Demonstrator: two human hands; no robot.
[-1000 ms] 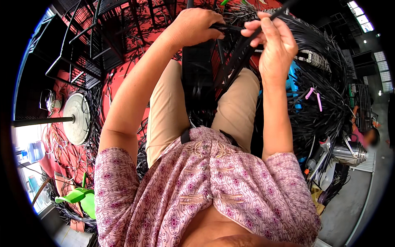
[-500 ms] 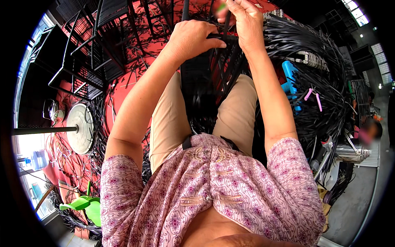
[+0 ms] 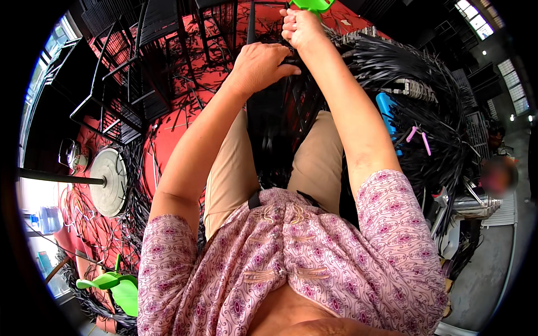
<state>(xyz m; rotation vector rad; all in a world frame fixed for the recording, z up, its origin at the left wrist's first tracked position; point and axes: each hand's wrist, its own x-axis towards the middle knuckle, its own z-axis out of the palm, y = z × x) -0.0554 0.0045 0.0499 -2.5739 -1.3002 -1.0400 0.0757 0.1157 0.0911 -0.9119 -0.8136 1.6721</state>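
Between my knees stands a dark frame with black strips (image 3: 274,120), its details lost in shadow. My left hand (image 3: 262,68) lies at the top of this frame, fingers bent over its edge and thumb stretched to the right below them. Farther up and to the right, my right hand (image 3: 302,29) is raised with its fingers curled in. Whatever it pinches is too thin or dark to make out. Loose black strips (image 3: 392,56) lie in a big bundle to the right of my right forearm.
Black metal frames (image 3: 120,73) stand at the left on a red floor (image 3: 168,126) littered with strip ends. A round grey base (image 3: 108,182) with a pole is at the left. Green plastic seats (image 3: 124,291) are lower left; another green piece (image 3: 314,4) tops the view. Pink-handled scissors (image 3: 419,140) rest on strips near a blue plastic piece (image 3: 388,112).
My right hand has moved left and its fingers have curled in. My left hand stays at the frame's top, a little lower in view. The green piece beyond now shows more.
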